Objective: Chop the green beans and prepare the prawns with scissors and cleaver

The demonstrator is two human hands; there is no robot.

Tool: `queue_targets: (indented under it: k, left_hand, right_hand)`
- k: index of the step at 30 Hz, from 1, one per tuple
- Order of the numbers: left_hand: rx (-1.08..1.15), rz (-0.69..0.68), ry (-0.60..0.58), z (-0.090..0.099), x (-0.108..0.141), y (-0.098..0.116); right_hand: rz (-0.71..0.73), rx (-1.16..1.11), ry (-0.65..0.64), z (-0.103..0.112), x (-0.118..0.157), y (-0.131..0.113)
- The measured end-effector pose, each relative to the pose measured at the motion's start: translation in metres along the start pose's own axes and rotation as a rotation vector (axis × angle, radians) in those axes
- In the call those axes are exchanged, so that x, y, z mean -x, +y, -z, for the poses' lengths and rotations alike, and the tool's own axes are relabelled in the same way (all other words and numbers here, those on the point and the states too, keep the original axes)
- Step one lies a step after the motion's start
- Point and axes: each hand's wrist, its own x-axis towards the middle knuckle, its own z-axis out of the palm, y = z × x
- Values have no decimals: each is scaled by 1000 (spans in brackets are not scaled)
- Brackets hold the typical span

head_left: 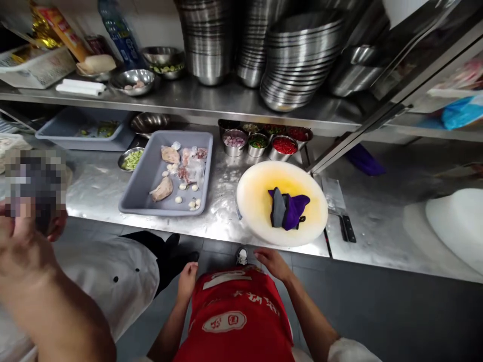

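My left hand [187,279] hangs beside the left edge of my red apron [234,306], fingers curled in, with nothing seen in it. On the other side, my right hand [272,263] is held low in front of the counter edge, its fingers loosely stretched and holding nothing. Just beyond it lies a round white cutting board [249,211] with a yellow-stained middle. A crumpled purple and grey cloth [289,208] rests on that board. A cleaver [335,198] with a black handle lies flat to its right. Neither hand touches the board, cloth or cleaver.
Left of the board stands a grey tray [145,171] with meat pieces and small white rounds. Small steel tubs of chopped red peppers [285,146] and other ingredients sit behind. Stacked steel bowls [302,60] crowd the shelf above. A co-worker in white [109,281] stands close at left.
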Motion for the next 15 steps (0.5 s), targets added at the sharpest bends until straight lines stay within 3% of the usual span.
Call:
queue_targets:
  k: [4,5,9,11,13,15]
  left_hand:
    - [320,-173,228,3,-30,73]
    - [349,-198,250,7,-36,91]
    - [401,-255,301,25,-45,142]
    - [411,-263,342,31,-45,154]
    - [403,-282,388,37,-47,162]
    - [384,-324,447,49,-56,167]
  right_hand:
    - [371,112,43,107,-43,-92]
    - [470,195,126,137,-57,-122]
    - [820,556,669,257,-118,-256]
    - [967,781,783,305,-147,-320]
    - [1024,1055,777,343,-177,-372]
    - [858,1269,753,377,-212,-411]
